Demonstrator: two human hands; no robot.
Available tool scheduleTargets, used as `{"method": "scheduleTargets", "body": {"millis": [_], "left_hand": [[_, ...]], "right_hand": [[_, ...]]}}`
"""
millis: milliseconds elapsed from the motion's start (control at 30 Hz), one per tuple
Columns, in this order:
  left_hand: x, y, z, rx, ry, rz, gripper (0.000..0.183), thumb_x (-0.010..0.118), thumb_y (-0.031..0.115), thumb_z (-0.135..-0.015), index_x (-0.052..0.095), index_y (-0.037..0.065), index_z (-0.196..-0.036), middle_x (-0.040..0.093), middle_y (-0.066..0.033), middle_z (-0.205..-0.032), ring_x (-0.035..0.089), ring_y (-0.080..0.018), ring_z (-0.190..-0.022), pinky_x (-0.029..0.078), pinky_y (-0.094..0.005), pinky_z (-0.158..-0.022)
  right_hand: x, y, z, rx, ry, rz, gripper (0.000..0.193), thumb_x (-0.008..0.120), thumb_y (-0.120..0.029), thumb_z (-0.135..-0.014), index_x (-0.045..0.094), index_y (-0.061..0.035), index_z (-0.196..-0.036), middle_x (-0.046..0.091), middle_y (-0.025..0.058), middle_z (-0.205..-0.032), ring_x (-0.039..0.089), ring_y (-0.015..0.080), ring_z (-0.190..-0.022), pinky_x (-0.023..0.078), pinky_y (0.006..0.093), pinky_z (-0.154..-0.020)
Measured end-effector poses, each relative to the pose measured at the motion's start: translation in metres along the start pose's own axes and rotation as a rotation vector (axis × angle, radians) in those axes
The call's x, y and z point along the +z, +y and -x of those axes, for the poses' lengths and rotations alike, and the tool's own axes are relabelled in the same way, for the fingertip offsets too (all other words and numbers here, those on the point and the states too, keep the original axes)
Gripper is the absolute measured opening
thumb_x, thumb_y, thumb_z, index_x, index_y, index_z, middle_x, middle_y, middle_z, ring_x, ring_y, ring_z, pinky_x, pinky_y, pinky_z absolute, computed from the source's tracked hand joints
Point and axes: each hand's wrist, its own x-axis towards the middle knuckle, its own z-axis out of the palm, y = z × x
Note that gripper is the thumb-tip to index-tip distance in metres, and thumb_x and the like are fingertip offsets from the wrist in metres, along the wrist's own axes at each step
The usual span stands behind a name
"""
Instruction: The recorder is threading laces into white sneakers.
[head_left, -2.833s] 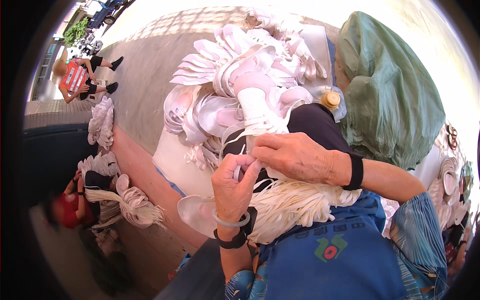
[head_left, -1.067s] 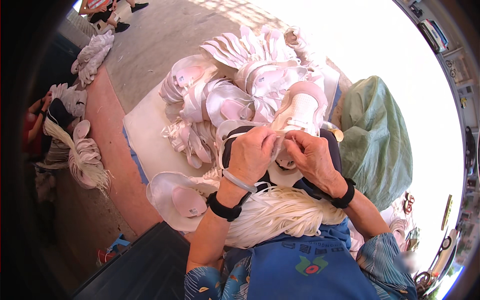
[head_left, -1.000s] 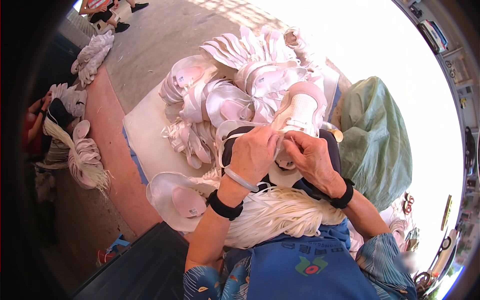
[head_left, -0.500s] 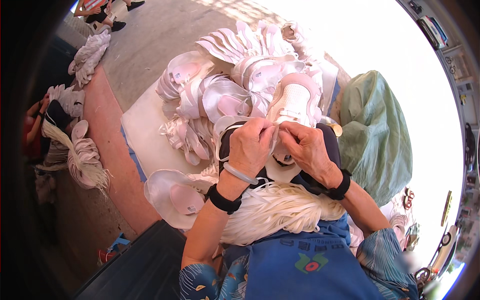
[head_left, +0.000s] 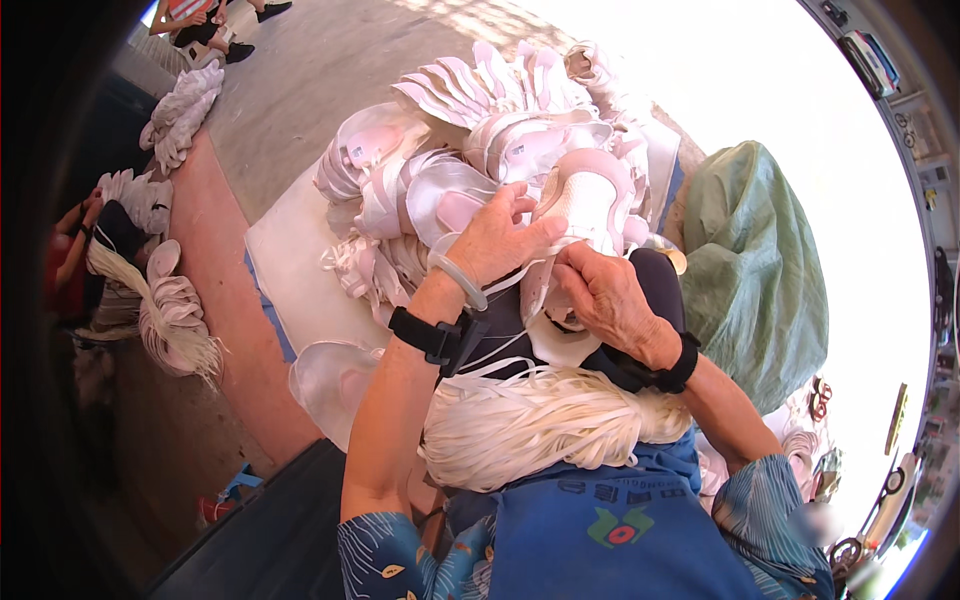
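A white and pale pink shoe upper (head_left: pixel 592 205) lies toe-away over my dark-clad lap, its eyelet end towards me. My left hand (head_left: pixel 500 240) is over its left side, fingers apart and thumb towards the tongue area. At the near end of the upper, my right hand (head_left: pixel 612 295) is closed in a pinch on a white shoelace; its fingertips partly hide the lace. A loose white lace strand hangs below my left hand. Across my lap, nearest my body, lies a thick bundle of cream laces (head_left: pixel 540 425).
Stacks of pink and white shoe uppers (head_left: pixel 480 135) spread ahead on a white sheet (head_left: pixel 290 235). A green sack (head_left: pixel 750 270) stands at the right. Over at the left, another person (head_left: pixel 75 240) sits beside more uppers and laces; a further person (head_left: pixel 195 20) is at the far left.
My left hand has come away from my right hand, moving left and forward, and its fingers have opened. My right hand stays pinched at nearly the same place.
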Motion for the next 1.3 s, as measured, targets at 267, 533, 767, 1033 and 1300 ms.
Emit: {"method": "scheduleTargets", "body": {"millis": [267,533,767,1033,1300], "left_hand": [[0.000,0.009,-0.027,-0.186,-0.354,0.108,0.054,0.070,0.035,-0.082,0.056,-0.005,-0.115,0.063,-0.0070,-0.096,0.059,-0.0091,-0.080,0.052,-0.0239,-0.064],[0.008,-0.001,-0.035,-0.217,-0.496,0.415,0.044,0.066,0.029,-0.086,0.058,-0.002,-0.115,0.063,-0.0037,-0.101,0.059,-0.0095,-0.089,0.047,-0.0245,-0.081],[0.001,0.031,-0.041,-0.384,-0.779,0.225,0.039,0.066,0.034,-0.086,0.064,-0.001,-0.104,0.065,-0.0031,-0.096,0.058,-0.0083,-0.085,0.047,-0.0239,-0.078],[0.003,0.016,-0.040,-0.425,-0.573,0.223,0.044,0.067,0.044,-0.083,0.066,0.001,-0.094,0.063,-0.0014,-0.081,0.056,-0.0078,-0.070,0.046,-0.0229,-0.062],[0.008,0.007,-0.044,-0.458,-0.495,0.194,0.034,0.062,0.029,-0.090,0.059,-0.002,-0.104,0.062,-0.0025,-0.090,0.057,-0.0082,-0.077,0.049,-0.0242,-0.065]], "right_hand": [[-0.026,0.018,-0.002,0.140,-0.225,-0.315,0.018,0.051,-0.015,-0.091,0.053,0.0005,-0.082,0.049,0.0109,-0.061,0.047,0.0179,-0.053,0.042,0.0336,-0.053],[-0.093,0.034,0.039,0.405,-0.392,-0.821,0.026,0.046,-0.025,-0.098,0.058,-0.0038,-0.089,0.044,-0.0068,-0.063,0.036,0.0014,-0.051,0.030,0.0184,-0.044],[-0.072,0.016,0.019,0.076,-0.004,-0.485,0.018,0.051,-0.018,-0.095,0.057,-0.0034,-0.087,0.051,0.0022,-0.064,0.051,0.0158,-0.054,0.040,0.0273,-0.049],[-0.019,0.004,-0.006,-0.491,0.338,-0.100,0.010,0.063,-0.002,-0.081,0.055,-0.0028,-0.087,0.061,0.0108,-0.083,0.060,0.0285,-0.079,0.048,0.0348,-0.064],[-0.019,0.015,-0.006,0.042,-0.181,-0.752,0.027,0.044,-0.022,-0.098,0.054,-0.0033,-0.080,0.055,0.0045,-0.062,0.054,0.0138,-0.055,0.046,0.0287,-0.056]]}}
